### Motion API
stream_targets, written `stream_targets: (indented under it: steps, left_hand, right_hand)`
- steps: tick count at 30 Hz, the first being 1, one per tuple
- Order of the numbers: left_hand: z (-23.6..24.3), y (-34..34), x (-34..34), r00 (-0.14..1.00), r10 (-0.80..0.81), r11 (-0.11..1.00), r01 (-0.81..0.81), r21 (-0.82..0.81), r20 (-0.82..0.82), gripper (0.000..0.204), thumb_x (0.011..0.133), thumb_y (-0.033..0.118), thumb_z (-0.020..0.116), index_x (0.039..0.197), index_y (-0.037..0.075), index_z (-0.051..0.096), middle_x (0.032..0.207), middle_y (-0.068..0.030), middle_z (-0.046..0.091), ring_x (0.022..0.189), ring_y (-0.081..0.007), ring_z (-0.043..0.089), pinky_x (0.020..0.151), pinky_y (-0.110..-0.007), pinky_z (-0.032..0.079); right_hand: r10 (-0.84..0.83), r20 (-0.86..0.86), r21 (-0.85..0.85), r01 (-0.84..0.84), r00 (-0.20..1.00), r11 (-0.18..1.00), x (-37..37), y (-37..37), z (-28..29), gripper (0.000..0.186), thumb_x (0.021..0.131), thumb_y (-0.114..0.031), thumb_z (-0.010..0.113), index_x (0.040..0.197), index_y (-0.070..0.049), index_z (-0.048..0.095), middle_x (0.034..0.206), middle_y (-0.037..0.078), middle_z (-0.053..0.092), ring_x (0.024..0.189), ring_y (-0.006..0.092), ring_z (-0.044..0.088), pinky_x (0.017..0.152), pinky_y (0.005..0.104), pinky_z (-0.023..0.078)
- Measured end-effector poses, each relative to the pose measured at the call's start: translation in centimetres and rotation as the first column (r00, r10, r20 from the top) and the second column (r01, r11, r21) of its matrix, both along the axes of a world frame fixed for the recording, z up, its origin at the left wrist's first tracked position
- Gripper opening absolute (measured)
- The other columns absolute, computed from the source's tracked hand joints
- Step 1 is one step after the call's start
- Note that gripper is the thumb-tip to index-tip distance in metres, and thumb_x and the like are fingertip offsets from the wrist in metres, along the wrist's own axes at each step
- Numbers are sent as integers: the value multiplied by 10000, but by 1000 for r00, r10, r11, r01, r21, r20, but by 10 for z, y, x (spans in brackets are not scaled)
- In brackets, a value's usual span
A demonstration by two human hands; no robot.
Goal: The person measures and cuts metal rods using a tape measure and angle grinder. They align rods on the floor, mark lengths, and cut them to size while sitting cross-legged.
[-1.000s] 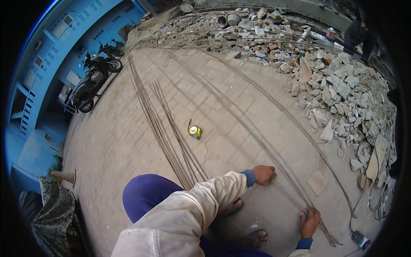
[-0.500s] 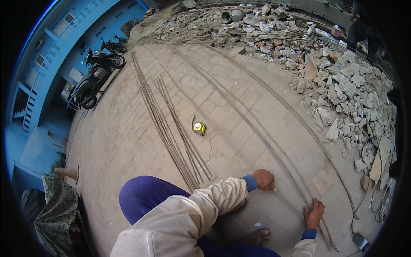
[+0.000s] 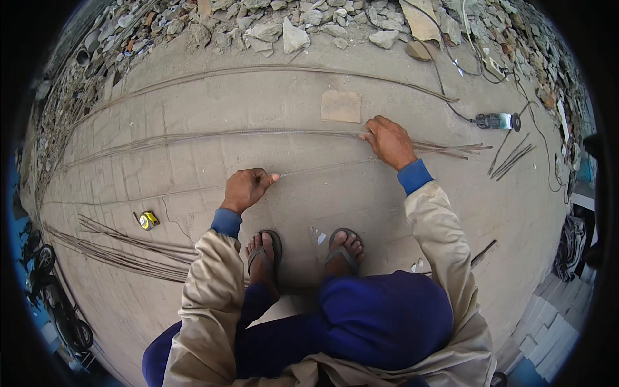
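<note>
My left hand [image 3: 248,189] is closed, pinching a thin steel rod [image 3: 329,166] that runs across the paving to the far left. My right hand [image 3: 390,142] is closed on a bundle of longer steel rods [image 3: 277,132] just beyond it, whose loose ends splay out to the right. A second bundle [image 3: 232,72] lies farther off, near the rubble. At the lower left are several more rods [image 3: 119,251] and a yellow tape measure [image 3: 147,220]. A square tan slab [image 3: 341,105] lies past my hands. An angle grinder [image 3: 496,121] with a cord rests to the right.
Broken concrete [image 3: 296,35] edges the paving along the top, with cords and a socket strip [image 3: 495,69]. Short rod pieces [image 3: 512,158] lie by the grinder. Motorbikes [image 3: 48,290] stand at the left edge, stacked pale blocks [image 3: 554,322] at the lower right. My sandalled feet are below my hands.
The view has swung to the right, so the rods now run sideways and the rubble sits across the top. Both hands remain closed at the rods, the right one now beyond the left.
</note>
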State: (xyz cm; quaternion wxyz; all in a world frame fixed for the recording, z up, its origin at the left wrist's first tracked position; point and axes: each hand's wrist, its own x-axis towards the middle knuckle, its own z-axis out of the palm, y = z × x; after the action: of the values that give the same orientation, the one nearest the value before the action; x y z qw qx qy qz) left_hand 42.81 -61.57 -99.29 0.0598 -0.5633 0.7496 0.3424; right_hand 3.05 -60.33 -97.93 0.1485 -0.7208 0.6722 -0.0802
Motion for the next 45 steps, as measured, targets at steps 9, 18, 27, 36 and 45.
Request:
stream_targets:
  steps: [9,18,27,36,45]
  left_hand:
    - [7,-39,1,989,-83,996,84,1,-125,533,1028,463,695,744,17,635,583,-79,488,569,-162,428,572,-370,429]
    - [16,-14,22,928,-163,922,264,284,-335,402,1016,311,742,785,-4,649,623,-75,492,611,-134,428,593,-345,433]
    - [-19,14,5,956,-265,963,269,14,-123,401,1022,358,694,823,9,703,703,-214,661,649,-420,657,623,-481,506]
    - [9,-9,-5,834,-547,836,548,2,-76,302,990,328,726,1105,49,732,1018,-196,714,927,-391,695,834,-460,550]
    - [107,-59,33,719,-692,716,694,-75,56,393,964,253,748,1298,61,669,1300,-152,677,1157,-369,663,992,-454,557]
  right_hand:
    - [22,102,-98,-12,995,995,-8,9,13,206,950,-258,751,989,-57,724,1004,119,705,990,328,699,864,464,546]
    - [-75,45,109,69,996,992,-16,-19,-6,202,1010,-256,684,1063,-73,747,1081,134,728,1061,339,690,961,489,522]
    - [76,213,302,-140,974,943,40,61,15,378,1040,-403,638,1232,-86,712,1161,148,724,1207,329,663,1070,474,481]
    - [-60,190,241,13,980,970,46,130,-7,325,998,-337,680,1238,-123,724,1192,103,697,1229,273,623,1115,463,407]
    - [-225,110,238,194,968,952,42,166,-4,365,999,-268,671,1317,-92,707,1444,116,588,1407,281,502,1178,472,368]
